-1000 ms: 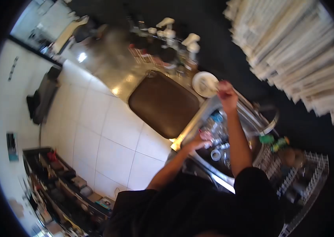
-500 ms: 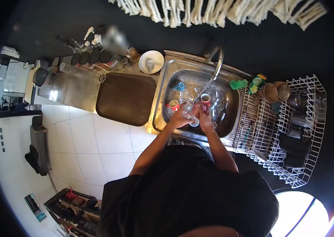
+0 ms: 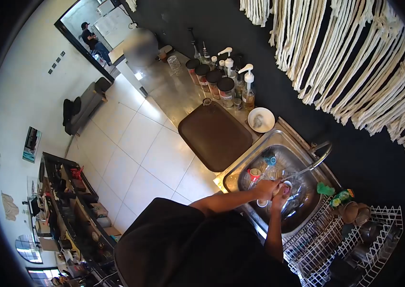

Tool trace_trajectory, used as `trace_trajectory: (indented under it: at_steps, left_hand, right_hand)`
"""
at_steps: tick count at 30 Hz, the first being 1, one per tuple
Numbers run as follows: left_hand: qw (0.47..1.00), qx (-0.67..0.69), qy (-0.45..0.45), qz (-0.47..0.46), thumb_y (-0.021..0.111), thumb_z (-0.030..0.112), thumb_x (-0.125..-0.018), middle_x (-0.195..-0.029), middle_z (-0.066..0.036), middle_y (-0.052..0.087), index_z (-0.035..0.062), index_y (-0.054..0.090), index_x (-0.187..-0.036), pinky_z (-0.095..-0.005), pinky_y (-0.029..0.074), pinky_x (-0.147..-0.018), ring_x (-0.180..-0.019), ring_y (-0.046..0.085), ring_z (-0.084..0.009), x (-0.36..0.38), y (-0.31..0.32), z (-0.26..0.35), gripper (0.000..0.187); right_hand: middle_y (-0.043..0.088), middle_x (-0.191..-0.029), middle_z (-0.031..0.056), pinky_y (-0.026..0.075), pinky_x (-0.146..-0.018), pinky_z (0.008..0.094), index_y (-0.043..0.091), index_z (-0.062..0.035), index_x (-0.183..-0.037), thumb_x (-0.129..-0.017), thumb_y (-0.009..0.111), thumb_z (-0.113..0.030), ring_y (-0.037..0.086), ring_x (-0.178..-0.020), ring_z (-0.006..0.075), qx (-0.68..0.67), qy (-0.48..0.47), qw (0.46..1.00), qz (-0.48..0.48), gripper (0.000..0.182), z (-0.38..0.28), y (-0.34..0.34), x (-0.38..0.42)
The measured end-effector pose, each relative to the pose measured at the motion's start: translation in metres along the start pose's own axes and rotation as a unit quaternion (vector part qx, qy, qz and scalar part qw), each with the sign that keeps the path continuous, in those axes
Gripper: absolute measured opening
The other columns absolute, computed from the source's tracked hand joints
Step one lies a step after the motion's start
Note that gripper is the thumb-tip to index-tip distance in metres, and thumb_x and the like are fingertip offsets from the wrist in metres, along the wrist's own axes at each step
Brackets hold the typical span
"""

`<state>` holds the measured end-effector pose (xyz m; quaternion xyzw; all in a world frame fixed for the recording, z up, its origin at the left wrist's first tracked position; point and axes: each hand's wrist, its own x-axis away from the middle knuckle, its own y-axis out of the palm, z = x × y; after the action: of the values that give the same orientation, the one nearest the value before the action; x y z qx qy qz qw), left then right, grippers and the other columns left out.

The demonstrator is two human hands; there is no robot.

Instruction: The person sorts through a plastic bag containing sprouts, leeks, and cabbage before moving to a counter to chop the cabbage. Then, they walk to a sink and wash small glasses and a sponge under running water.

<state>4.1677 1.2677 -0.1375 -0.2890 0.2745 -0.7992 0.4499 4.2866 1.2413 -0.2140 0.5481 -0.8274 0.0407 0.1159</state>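
Note:
Over the sink (image 3: 232,177), my left hand (image 3: 265,190) and my right hand (image 3: 280,197) are together under the running tap (image 3: 321,160). The fingers of both are curled and overlap. Something pinkish shows at my right hand; what each hand grips is too small to make out. A white-rimmed cup (image 3: 287,183) is just beyond the fingers. A red cup (image 3: 254,173) and a blue item (image 3: 271,160) lie to the left among clear glasses. Below my left hand is a pale round rim (image 3: 262,203).
A brown tray (image 3: 214,136), a white bowl (image 3: 261,119), pump bottles (image 3: 248,91) and black-lidded jars (image 3: 226,91) stand left of the sink. A green sponge (image 3: 325,189) and a wire dish rack (image 3: 317,253) are at the right. A person (image 3: 92,38) is in the far doorway.
The view has turned and swung left, bringing the doorway in sight. My left hand has moved from the clear glass it was at to beside my right hand.

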Motion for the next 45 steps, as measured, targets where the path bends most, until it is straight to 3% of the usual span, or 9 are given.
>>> trace_trajectory:
  at_steps: [4,10,14,28,32,34,38,40,45]
  left_hand:
    - [0.999,-0.018,-0.022,0.041,0.076,0.032,-0.065,-0.088,-0.017,0.067,0.0068,0.032,-0.137,-0.046,0.052,-0.064,-0.078,0.066,-0.0359,-0.001,-0.007,-0.004,0.088]
    - [0.998,-0.014,-0.023,0.057,0.072,0.032,-0.069,-0.084,-0.018,0.066,0.0065,0.029,-0.141,-0.0474,0.051,-0.063,-0.074,0.066,-0.0375,0.006,-0.029,0.003,0.087]
    - [0.994,0.039,0.033,0.1,0.068,0.029,-0.073,-0.085,-0.018,0.066,0.0069,0.029,-0.141,-0.0472,0.051,-0.06,-0.072,0.065,-0.0375,0.007,-0.04,0.005,0.082]
    - [0.984,-0.032,0.102,0.14,0.066,0.03,-0.074,-0.075,-0.018,0.064,0.0163,0.024,-0.149,-0.0461,0.049,-0.059,-0.068,0.064,-0.0365,0.014,-0.097,0.034,0.086]
    - [1.0,0.021,0.015,-0.003,0.066,0.033,-0.075,-0.094,-0.022,0.066,0.0117,0.021,-0.149,-0.0445,0.051,-0.072,-0.082,0.065,-0.0374,0.008,-0.1,0.028,0.089]
    - [0.948,0.279,0.144,-0.062,0.07,0.035,-0.073,-0.113,-0.024,0.062,0.0049,0.021,-0.148,-0.038,0.049,-0.086,-0.102,0.063,-0.0327,-0.005,-0.076,-0.012,0.095]
    - [0.971,0.23,0.051,-0.032,0.072,0.038,-0.072,-0.118,-0.028,0.058,0.0043,0.024,-0.147,-0.0363,0.045,-0.093,-0.112,0.058,-0.0339,-0.003,-0.074,-0.015,0.095]
    - [0.997,0.075,-0.001,-0.014,0.065,0.037,-0.078,-0.103,-0.028,0.063,0.0103,0.02,-0.149,-0.042,0.05,-0.082,-0.096,0.064,-0.0378,0.008,-0.094,0.02,0.088]
    - [0.989,-0.111,0.007,0.096,0.052,0.031,-0.087,-0.074,-0.016,0.066,0.0156,0.01,-0.151,-0.0483,0.05,-0.058,-0.065,0.065,-0.0359,0.011,-0.074,0.026,0.079]
  right_hand:
    - [0.056,-0.114,0.014,0.042,-0.09,0.0339,0.046,0.0002,-0.125,-0.094,0.056,-0.033,0.054,-0.103,0.0227,0.077,0.068,0.993,-0.053,0.046,-0.021,0.008,-0.001]
    - [0.061,-0.102,0.0156,0.046,-0.081,0.0375,0.056,0.0046,-0.111,-0.09,0.058,-0.027,0.058,-0.091,0.0261,-0.007,-0.115,0.991,-0.072,0.039,-0.019,0.014,0.0]
    - [0.065,-0.083,0.0125,0.049,-0.066,0.0329,0.062,0.0055,-0.098,-0.09,0.061,-0.027,0.061,-0.073,0.0198,0.161,-0.198,0.962,0.1,0.033,-0.038,0.027,0.017]
    - [0.055,-0.08,0.0135,0.041,-0.068,0.0355,0.057,0.003,-0.085,-0.094,0.051,-0.02,0.053,-0.074,0.0246,0.141,-0.181,0.966,-0.12,0.026,-0.1,0.039,0.019]
    - [0.052,-0.076,0.0089,0.037,-0.064,0.0343,0.054,0.0007,-0.077,-0.096,0.05,-0.02,0.05,-0.075,0.0186,0.228,-0.355,0.902,-0.092,0.029,-0.1,0.044,0.02]
    - [0.053,-0.083,0.0095,0.037,-0.067,0.034,0.054,0.002,-0.079,-0.096,0.051,-0.02,0.05,-0.082,0.0181,0.246,-0.376,0.886,-0.116,0.028,-0.097,0.044,0.021]
    - [0.055,-0.081,0.0057,0.039,-0.068,0.0304,0.057,0.0016,-0.085,-0.096,0.051,-0.023,0.051,-0.081,0.0141,0.102,-0.285,0.948,-0.101,0.027,-0.092,0.049,0.031]
    - [0.055,-0.077,0.0032,0.039,-0.066,0.0286,0.058,0.0008,-0.088,-0.097,0.049,-0.024,0.05,-0.075,0.0123,0.095,-0.076,0.977,-0.172,0.028,-0.104,0.053,0.024]
    - [0.064,-0.08,0.0141,0.047,-0.064,0.0374,0.061,0.0056,-0.093,-0.099,0.041,-0.027,0.062,-0.075,0.0218,0.124,-0.049,0.986,-0.103,0.039,-0.085,0.056,0.009]
